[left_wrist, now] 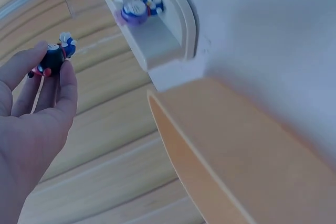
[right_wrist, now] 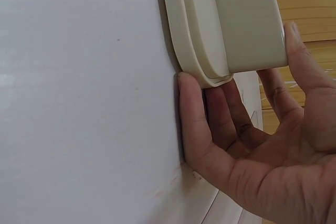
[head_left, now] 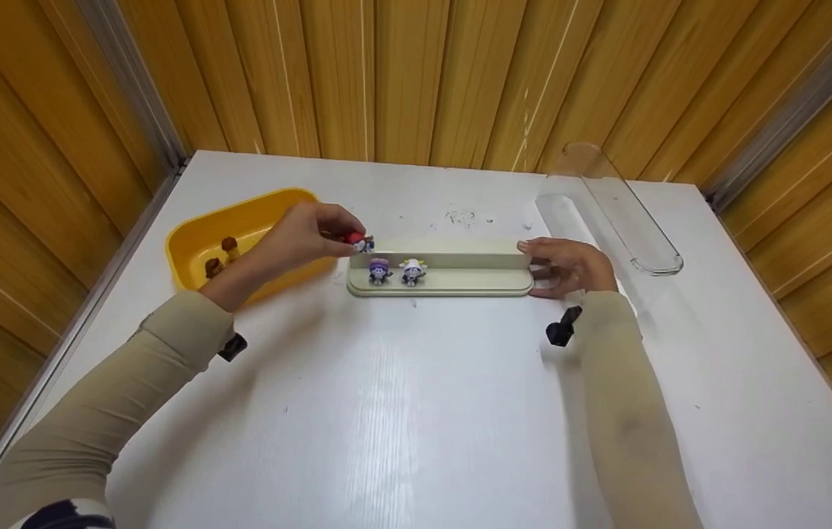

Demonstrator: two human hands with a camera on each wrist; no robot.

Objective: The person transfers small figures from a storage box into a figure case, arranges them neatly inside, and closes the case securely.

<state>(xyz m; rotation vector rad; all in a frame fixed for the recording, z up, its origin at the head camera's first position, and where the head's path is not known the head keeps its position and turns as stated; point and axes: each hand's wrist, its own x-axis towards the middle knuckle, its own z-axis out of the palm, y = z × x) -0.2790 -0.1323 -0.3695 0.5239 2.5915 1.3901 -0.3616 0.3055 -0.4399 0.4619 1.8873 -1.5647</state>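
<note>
Red figure (left_wrist: 54, 59). Held off the table (head_left: 401, 411) near the left end of the stand, apart from it. The left hand (head_left: 306, 231) pinched it between thumb and fingertips, by the dark-haired, red-topped head. Judged light and stiff, probably hard plastic; its rounded head looked smooth enough to roll under careless fingers, its slim lower part the weaker place. Best hold: thumb and finger on opposite sides of the head, leaving the feet free.

Stand (head_left: 475, 279). Cream, long, with a raised rear step; set on the table. The right hand (head_left: 567, 264) gripped its right end, digits spread from front corner to rear step. Judged rigid and fairly light, with a slick finish, so liable to slide if nudged; the end walls offered the surest hold.

Purple figure (head_left: 379, 272) and white figure (head_left: 412, 272). Both stood upright on the stand's lower level, side by side toward its left end. Small, presumably easy to topple; each called for a hold at the head.

Tub (head_left: 239, 224). Yellow, to the left of the stand, with brown-topped pieces (head_left: 229, 246) inside. Seemingly stiff, best taken by the rim.

Cover (head_left: 629, 198). Clear, behind and right of the stand. Likely slippery and prone to scratching; whether one part or two, the glare left uncertain.
</note>
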